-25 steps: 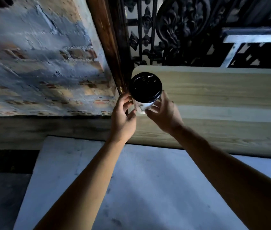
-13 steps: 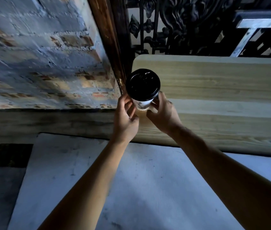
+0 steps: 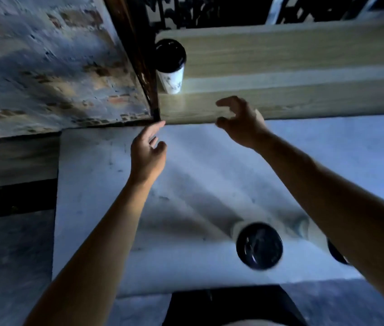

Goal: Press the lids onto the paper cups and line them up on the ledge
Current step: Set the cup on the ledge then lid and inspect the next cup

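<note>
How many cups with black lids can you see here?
3: one cup on the wooden ledge at its left end, one on the grey slab, another mostly hidden behind the right forearm.

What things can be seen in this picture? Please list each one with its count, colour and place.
white paper cup with black plastic lid: 1, white and black, upright at the left end of the ledge, beside the dark post.
lidded paper cup on the slab: 1, pale body with black lid, low on the grey slab; blurred.
second black lid: 1, mostly hidden behind the right forearm.
pale wooden ledge: 1, light wood, across the top right.
grey stone slab: 1, grey, below the ledge.
brick wall: 1, grey and reddish, upper left.
black iron grille: 1, behind the ledge.
left hand: 1, open, empty, over the slab.
right hand: 1, open, empty, at the ledge's front edge.
</note>
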